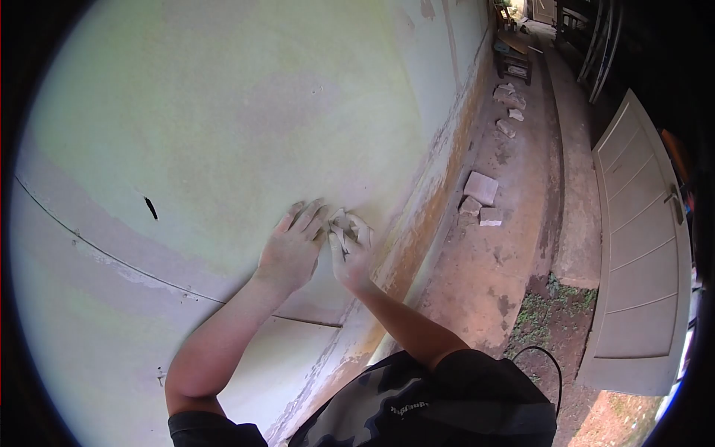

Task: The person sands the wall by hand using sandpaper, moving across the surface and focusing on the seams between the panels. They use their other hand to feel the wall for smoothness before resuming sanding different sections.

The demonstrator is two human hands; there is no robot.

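Note:
My left hand [294,242] lies against the pale green wall [223,149], its dusty fingers stretched out and pointing up. Just right of it, my right hand [350,242] has its fingers bent and pressed together around something small and greyish that I cannot make out. The two hands nearly touch near the lower part of the wall. Whitish dust coats both hands. Below them a thin dark crack [305,321] runs across the wall, and a small dark hole [151,208] shows to the left.
Broken blocks [482,188] and rubble [509,95] lie on the concrete floor [477,276] along the wall. A pale door panel [642,253] leans at the right, near a patch of weeds [555,316] and a black cable [558,365]. A small wooden stand [514,65] is farther back.

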